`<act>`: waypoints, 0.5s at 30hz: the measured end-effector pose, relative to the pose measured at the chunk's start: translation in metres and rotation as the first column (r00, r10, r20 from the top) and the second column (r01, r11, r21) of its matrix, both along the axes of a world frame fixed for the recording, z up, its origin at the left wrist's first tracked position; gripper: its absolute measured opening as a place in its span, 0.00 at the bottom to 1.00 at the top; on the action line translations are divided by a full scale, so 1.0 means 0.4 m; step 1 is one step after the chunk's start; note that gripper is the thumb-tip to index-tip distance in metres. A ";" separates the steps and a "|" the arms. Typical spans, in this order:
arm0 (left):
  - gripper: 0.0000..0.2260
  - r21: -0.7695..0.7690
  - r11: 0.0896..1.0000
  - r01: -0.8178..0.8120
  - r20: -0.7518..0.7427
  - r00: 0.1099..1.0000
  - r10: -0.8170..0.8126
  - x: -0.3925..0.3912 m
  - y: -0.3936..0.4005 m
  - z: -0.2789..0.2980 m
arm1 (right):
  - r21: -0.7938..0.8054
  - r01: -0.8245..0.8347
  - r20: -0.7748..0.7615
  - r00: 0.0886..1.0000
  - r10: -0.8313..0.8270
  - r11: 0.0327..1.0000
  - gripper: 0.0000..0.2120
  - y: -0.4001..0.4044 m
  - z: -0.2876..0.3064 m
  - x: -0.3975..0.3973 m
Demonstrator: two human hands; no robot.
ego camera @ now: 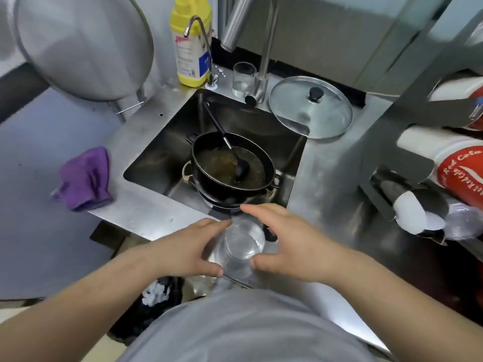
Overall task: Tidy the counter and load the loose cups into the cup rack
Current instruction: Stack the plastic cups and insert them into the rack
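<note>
A clear plastic cup [240, 246] stands at the front edge of the steel counter [146, 212], just in front of the sink. My left hand [193, 246] and my right hand [287, 244] flank it, fingers fairly straight, thumbs near its lower side. Whether they press on it is unclear. The cup rack [397, 163] stands at the right and holds lying stacks of red cola cups [460, 168], dark cups with white insides [418, 212] and clear cups [462, 220]. A small drinking glass [243, 79] stands by the faucet.
The sink [162, 152] holds a dirty black pan [232, 165] with a ladle in it. A glass lid [311, 108] lies behind the sink on the right. A purple cloth [83, 178], a yellow bottle [190, 43] and a large steel vessel [83, 43] are at the left.
</note>
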State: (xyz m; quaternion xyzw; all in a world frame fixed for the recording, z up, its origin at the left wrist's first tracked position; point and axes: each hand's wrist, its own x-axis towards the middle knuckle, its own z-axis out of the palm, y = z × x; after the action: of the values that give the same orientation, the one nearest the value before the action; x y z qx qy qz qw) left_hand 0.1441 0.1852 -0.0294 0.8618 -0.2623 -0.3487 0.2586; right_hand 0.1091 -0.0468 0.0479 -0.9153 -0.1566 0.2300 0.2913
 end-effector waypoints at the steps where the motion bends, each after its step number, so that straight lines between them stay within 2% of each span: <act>1: 0.48 -0.014 0.999 -0.031 -0.014 0.999 0.031 -0.004 -0.004 -0.019 | -0.004 0.009 -0.005 1.000 -0.009 1.000 0.42 0.005 -0.008 0.003; 4: 0.48 -0.061 0.997 -0.056 0.001 0.998 0.056 -0.010 -0.017 -0.059 | -0.008 0.048 -0.019 0.999 -0.048 0.999 0.42 0.013 -0.019 0.002; 7: 0.44 -0.105 0.993 -0.052 0.018 0.998 0.054 -0.007 -0.021 -0.077 | -0.005 0.053 -0.031 0.998 -0.053 0.999 0.40 0.014 -0.026 -0.009; 15: 0.38 -0.150 0.987 -0.061 0.090 0.993 0.075 -0.013 -0.031 -0.088 | 0.108 0.181 -0.015 0.983 -0.180 0.978 0.36 0.001 -0.038 -0.034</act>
State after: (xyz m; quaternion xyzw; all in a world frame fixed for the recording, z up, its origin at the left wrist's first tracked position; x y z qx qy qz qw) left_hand 0.1390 0.1728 -0.0646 0.8644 -0.2699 -0.2782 0.3203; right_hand 0.0953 -0.0463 0.0325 -0.9080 -0.0844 0.1960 0.3607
